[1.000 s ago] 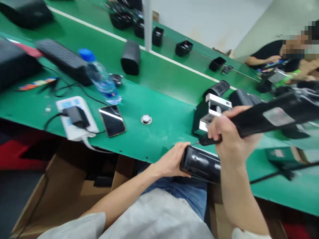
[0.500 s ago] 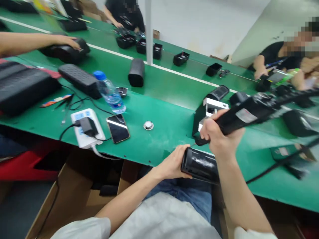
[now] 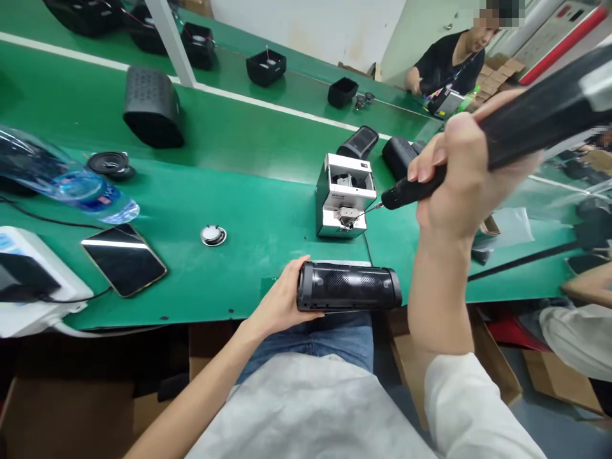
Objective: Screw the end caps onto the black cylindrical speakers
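My left hand (image 3: 285,296) is closed around the left end of a black speaker (image 3: 351,287), which lies sideways at the table's front edge. Its perforated grille faces up. In my right hand (image 3: 463,172) is a black electric screwdriver (image 3: 540,118), raised and slanting down to the left. The thin bit of the screwdriver reaches the front of a white and black screw feeder (image 3: 326,207); whether a screw sits on the tip is too small to tell. A small round silver speaker driver (image 3: 213,235) lies left of the feeder.
On the left are a phone (image 3: 125,260), a white power strip (image 3: 71,274), a water bottle (image 3: 81,185) and a larger speaker driver (image 3: 111,164). Black speaker housings (image 3: 152,108) stand behind, near a white post (image 3: 174,44). A co-worker (image 3: 449,64) sits across the table.
My right hand has moved the screwdriver so its bit meets the screw feeder. My view has turned right and closer. The left hand keeps its hold on the speaker.
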{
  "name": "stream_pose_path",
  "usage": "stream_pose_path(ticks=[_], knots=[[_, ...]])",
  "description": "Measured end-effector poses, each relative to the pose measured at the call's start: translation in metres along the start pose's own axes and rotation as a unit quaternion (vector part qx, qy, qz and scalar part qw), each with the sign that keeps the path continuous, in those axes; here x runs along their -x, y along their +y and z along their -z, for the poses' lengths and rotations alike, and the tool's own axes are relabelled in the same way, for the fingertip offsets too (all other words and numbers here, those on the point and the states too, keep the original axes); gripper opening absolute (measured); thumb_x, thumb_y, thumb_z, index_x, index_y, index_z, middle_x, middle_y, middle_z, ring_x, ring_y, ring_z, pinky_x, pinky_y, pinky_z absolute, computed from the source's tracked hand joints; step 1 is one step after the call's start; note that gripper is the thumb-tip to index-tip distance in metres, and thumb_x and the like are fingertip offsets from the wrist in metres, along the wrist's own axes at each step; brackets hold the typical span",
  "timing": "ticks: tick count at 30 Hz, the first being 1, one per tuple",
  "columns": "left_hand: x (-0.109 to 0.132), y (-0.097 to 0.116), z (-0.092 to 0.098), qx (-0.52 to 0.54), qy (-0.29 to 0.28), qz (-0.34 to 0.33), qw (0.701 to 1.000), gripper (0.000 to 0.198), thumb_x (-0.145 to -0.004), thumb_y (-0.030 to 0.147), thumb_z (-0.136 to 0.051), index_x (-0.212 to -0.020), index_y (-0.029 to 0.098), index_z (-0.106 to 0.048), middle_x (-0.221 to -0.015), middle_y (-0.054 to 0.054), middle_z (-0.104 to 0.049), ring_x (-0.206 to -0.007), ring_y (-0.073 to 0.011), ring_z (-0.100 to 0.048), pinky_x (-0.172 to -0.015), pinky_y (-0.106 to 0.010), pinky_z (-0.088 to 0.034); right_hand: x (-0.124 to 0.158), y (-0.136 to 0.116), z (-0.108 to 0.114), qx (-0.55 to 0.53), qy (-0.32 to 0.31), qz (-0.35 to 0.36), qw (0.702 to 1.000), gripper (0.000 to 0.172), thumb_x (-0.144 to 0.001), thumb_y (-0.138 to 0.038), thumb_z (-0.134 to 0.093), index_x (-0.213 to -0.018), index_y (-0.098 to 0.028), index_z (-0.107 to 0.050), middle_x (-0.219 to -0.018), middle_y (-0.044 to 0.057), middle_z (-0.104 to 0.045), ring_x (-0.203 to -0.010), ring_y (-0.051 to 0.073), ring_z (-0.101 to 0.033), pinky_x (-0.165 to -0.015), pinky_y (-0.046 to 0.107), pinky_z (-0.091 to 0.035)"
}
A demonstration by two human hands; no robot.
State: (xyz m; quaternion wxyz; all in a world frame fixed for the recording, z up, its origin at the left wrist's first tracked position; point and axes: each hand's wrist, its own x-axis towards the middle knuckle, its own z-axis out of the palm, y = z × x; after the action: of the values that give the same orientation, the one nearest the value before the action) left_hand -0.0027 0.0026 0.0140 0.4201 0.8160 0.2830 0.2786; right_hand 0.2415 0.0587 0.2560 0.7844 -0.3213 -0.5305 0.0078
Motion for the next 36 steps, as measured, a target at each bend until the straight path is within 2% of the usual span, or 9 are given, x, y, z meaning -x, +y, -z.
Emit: stream_pose_path(ticks=[5, 12, 18, 21, 23, 25, 28, 30, 36], knots=[[0.0, 0.001, 0.002, 0.0, -0.006, 0.011, 1.0, 0.128, -0.079, 0.035, -0.104, -0.176, 0.033, -0.021, -0.17, -0.02, -0.048, -0.159, -0.0464, -0.054, -0.13, -0.066, -0.051, 0.006, 0.04, 0.008, 0.069, -0.01, -0.034, 0.997, 0.046, -0.092, -0.063, -0.087, -0.089, -0.031, -0.054, -0.058, -0.01, -0.043, -0.042, 0.012, -0.038, -0.044, 0.033, -0.038], [0.0, 0.002, 0.002, -0.005, -0.01, 0.018, 1.0, 0.129, -0.079, 0.035, -0.104, -0.175, 0.035, -0.018, -0.17, -0.021, -0.047, -0.158, -0.0473, -0.055, -0.129, -0.068, -0.051, 0.016, 0.051, 0.008, 0.083, -0.01, -0.101, 0.991, 0.043, -0.096, -0.064, -0.083, -0.101, -0.032, -0.055, -0.067, -0.008, -0.046, -0.049, 0.014, -0.043, -0.05, 0.035, -0.04], [-0.001, 0.002, 0.003, -0.01, -0.009, 0.003, 1.0, 0.128, -0.08, 0.038, -0.103, -0.175, 0.035, -0.018, -0.171, -0.021, -0.046, -0.159, -0.0471, -0.054, -0.129, -0.068, -0.051, 0.012, 0.052, 0.006, 0.087, -0.005, -0.075, 0.993, 0.047, -0.095, -0.07, -0.082, -0.096, -0.033, -0.053, -0.067, -0.009, -0.049, -0.045, 0.011, -0.039, -0.041, 0.033, -0.036], [-0.002, 0.001, 0.003, -0.009, -0.011, -0.002, 1.0, 0.128, -0.08, 0.04, -0.103, -0.176, 0.033, -0.018, -0.17, -0.021, -0.047, -0.16, -0.0469, -0.053, -0.13, -0.067, -0.05, 0.001, 0.054, 0.007, 0.0, -0.121, -0.061, 0.991, 0.045, -0.091, -0.067, -0.088, -0.095, -0.034, -0.058, -0.061, -0.011, -0.045, -0.041, 0.009, -0.037, -0.035, 0.033, -0.038], [-0.003, 0.001, 0.003, -0.005, -0.012, 0.002, 1.0, 0.128, -0.08, 0.042, -0.103, -0.176, 0.032, -0.019, -0.17, -0.021, -0.046, -0.159, -0.0467, -0.054, -0.13, -0.067, -0.05, -0.01, 0.061, 0.008, -0.069, -0.247, -0.059, 0.965, 0.04, -0.09, -0.055, -0.091, -0.097, -0.032, -0.059, -0.059, -0.014, -0.044, -0.039, 0.009, -0.039, -0.034, 0.032, -0.044], [-0.003, 0.0, 0.003, -0.001, -0.008, 0.003, 1.0, 0.128, -0.08, 0.043, -0.103, -0.176, 0.032, -0.019, -0.17, -0.021, -0.046, -0.159, -0.0467, -0.053, -0.13, -0.066, -0.049, -0.019, 0.068, 0.008, -0.073, -0.289, -0.072, 0.952, 0.029, -0.094, -0.036, -0.085, -0.101, -0.03, -0.058, -0.061, -0.015, -0.048, -0.041, 0.008, -0.045, -0.039, 0.029, -0.051], [-0.003, 0.001, 0.002, -0.002, -0.004, 0.002, 1.0, 0.128, -0.08, 0.043, -0.103, -0.176, 0.032, -0.02, -0.171, -0.02, -0.046, -0.16, -0.0463, -0.053, -0.131, -0.066, -0.049, -0.021, 0.07, 0.004, 0.041, -0.115, -0.1, 0.987, 0.033, -0.097, -0.003, -0.067, -0.094, -0.031, -0.052, -0.074, -0.013, -0.055, -0.043, 0.004, -0.047, -0.042, 0.026, -0.048], [-0.003, 0.002, 0.003, -0.004, -0.008, 0.004, 1.0, 0.127, -0.08, 0.042, -0.103, -0.176, 0.032, -0.02, -0.171, -0.02, -0.047, -0.16, -0.0461, -0.053, -0.131, -0.065, -0.049, -0.015, 0.06, 0.0, 0.117, -0.01, -0.113, 0.987, 0.044, -0.099, 0.005, -0.061, -0.087, -0.035, -0.047, -0.076, -0.011, -0.053, -0.044, 0.004, -0.042, -0.042, 0.028, -0.044], [-0.003, 0.003, 0.004, 0.001, -0.017, 0.007, 1.0, 0.129, -0.08, 0.042, -0.104, -0.177, 0.032, -0.019, -0.17, -0.019, -0.047, -0.158, -0.0461, -0.055, -0.13, -0.065, -0.05, 0.007, 0.037, 0.002, 0.144, -0.047, -0.068, 0.986, 0.034, -0.105, -0.008, -0.06, -0.093, -0.039, -0.05, -0.091, -0.006, -0.063, -0.052, 0.011, -0.045, -0.048, 0.036, -0.047]])
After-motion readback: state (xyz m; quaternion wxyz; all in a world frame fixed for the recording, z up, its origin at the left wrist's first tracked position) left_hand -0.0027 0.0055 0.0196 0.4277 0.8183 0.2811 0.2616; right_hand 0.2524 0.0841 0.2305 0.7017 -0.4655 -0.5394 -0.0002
